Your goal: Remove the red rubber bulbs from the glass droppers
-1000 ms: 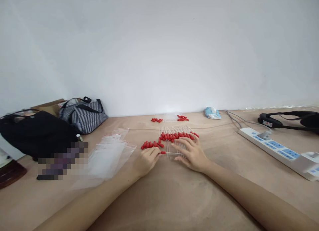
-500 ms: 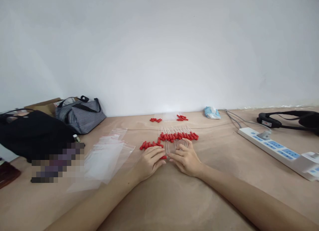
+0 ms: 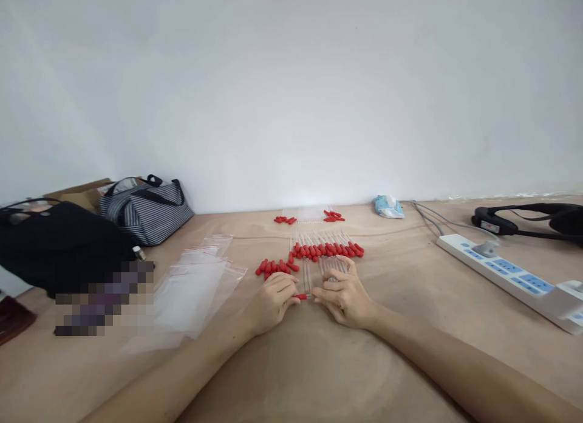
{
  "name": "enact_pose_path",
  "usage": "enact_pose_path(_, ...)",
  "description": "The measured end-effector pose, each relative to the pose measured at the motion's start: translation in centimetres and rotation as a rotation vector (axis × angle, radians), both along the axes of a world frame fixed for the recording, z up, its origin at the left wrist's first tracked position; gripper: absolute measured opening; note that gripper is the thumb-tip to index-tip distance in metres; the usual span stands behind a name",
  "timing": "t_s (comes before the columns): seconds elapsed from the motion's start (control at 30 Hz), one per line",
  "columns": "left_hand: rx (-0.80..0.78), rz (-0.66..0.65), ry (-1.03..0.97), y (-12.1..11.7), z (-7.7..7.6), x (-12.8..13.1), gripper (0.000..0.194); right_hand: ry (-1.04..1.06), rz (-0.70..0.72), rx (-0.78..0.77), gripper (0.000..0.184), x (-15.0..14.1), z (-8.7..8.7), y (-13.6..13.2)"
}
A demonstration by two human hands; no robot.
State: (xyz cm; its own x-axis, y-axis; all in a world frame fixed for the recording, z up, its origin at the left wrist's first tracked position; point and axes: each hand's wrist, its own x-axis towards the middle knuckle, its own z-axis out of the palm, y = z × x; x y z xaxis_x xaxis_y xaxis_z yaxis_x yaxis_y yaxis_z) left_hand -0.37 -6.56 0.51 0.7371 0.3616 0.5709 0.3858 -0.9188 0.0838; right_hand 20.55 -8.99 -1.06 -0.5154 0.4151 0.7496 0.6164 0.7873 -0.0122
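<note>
My left hand (image 3: pixel 274 300) is closed on a red rubber bulb (image 3: pixel 300 296), pinched between thumb and fingers. Facing it, my right hand (image 3: pixel 344 295) is closed on a clear glass tube, mostly hidden by the fingers, whose end meets the bulb's open end. Loose red bulbs (image 3: pixel 273 267) lie in a pile just beyond my left hand. Bare glass tubes (image 3: pixel 306 274) rest on the table between and behind both hands. Past them lies a row of glass droppers with red bulbs (image 3: pixel 325 250), their tips pointing toward the wall.
Several clear zip bags (image 3: pixel 191 295) lie on the left of the table. Farther left are a striped bag (image 3: pixel 148 210) and a black bag (image 3: pixel 68 247). More bulbed droppers (image 3: pixel 334 216) lie near the wall. On the right are a power strip (image 3: pixel 505 271), a blue-white packet (image 3: pixel 388 206) and a black headset (image 3: pixel 523 219).
Both hands have shifted slightly toward me. The red bulb in my left hand now shows between the hands, up against the tube in my right.
</note>
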Motion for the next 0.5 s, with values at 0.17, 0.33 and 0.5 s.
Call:
enact_pose_path(0.17,0.027,-0.036,0.001,0.0,0.0,0.3,0.020,-0.006,0.012,0.005,0.016,-0.1,0.0,0.0)
enact_pose_path(0.33,0.032,0.008,-0.051,0.4,0.3,-1.0,0.020,0.006,-0.038,-0.022,0.019,1.3,0.0,-0.3)
enact_pose_path(0.5,0.011,0.072,-0.128,0.1,0.2,-2.1,0.014,0.069,-0.238,-0.051,0.022,2.9,-0.2,-0.2)
